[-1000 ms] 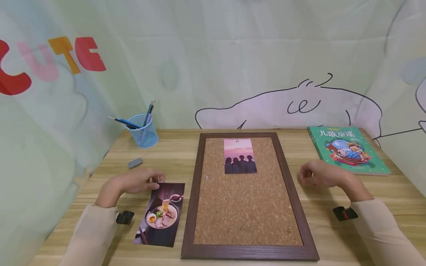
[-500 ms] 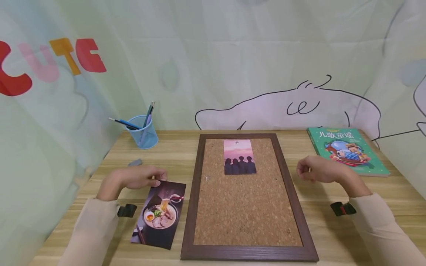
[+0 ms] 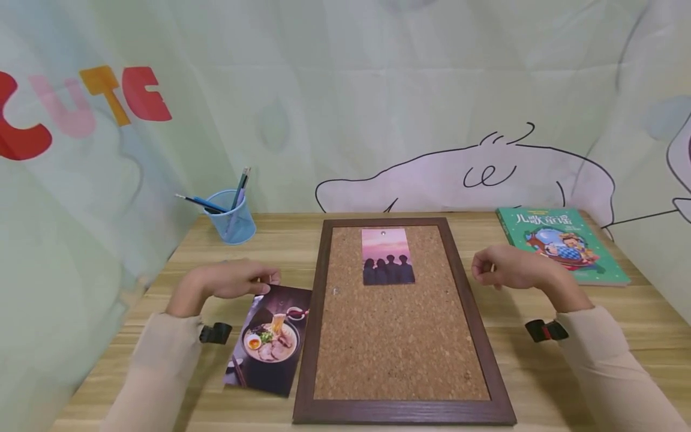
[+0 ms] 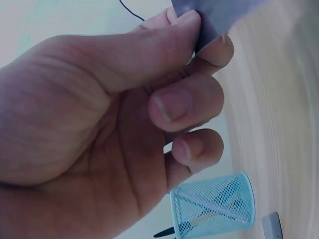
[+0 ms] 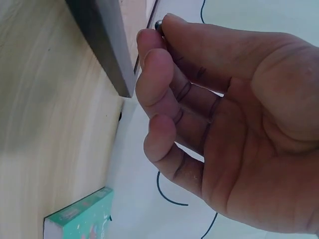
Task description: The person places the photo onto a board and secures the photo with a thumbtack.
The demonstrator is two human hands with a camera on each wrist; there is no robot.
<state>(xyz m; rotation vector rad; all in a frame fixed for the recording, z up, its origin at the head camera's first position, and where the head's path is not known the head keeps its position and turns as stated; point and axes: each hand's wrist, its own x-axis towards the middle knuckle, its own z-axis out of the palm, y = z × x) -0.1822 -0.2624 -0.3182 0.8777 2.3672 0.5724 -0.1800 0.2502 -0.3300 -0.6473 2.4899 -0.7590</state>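
My left hand [image 3: 232, 280] pinches the top left corner of a photo print of a ramen bowl [image 3: 272, 339] between thumb and fingers. The print hangs tilted beside the left frame of a corkboard [image 3: 399, 348]. In the left wrist view only the print's dark corner [image 4: 212, 20] shows. My right hand [image 3: 510, 268] hovers just right of the board's frame. Between its thumb and index finger it pinches a small shiny pushpin [image 5: 159, 26], mostly hidden by the fingertips. A pink sunset photo [image 3: 387, 257] is fixed near the board's top by a silver pin [image 3: 383, 233].
A blue mesh pen cup [image 3: 233, 222] with several pencils stands at the back left. A grey eraser [image 4: 272, 227] lies near it. The green book [image 3: 564, 245] lies at the back right. Clear pins [image 3: 336, 291] sit in the cork. A printed curtain [image 3: 345, 108] hangs behind the table.
My left hand has lifted the ramen photo and carried it right and slightly away, up to the corkboard's frame. My right hand has moved a little left and farther away.
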